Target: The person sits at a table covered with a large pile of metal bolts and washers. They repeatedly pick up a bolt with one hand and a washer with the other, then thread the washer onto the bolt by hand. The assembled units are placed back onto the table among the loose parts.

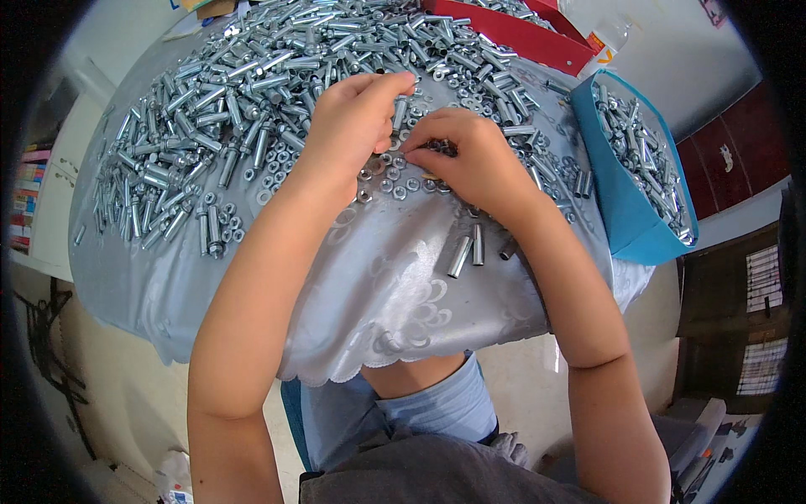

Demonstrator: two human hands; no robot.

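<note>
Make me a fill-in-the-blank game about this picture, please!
1. The box beside the clear bottle is coloured ____.
2. The bin on the right is coloured ____.
3. The person's ____ hand is nearer that bin.
4. Each small metal nut has a ____ through its middle.

Missing words: red; blue; right; hole.

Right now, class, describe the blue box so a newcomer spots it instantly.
Find the cloth-covered table. At its right edge, beyond the right hand, stands the blue box, heaped with metal parts; its colour separates it from the red box farther back.
</note>
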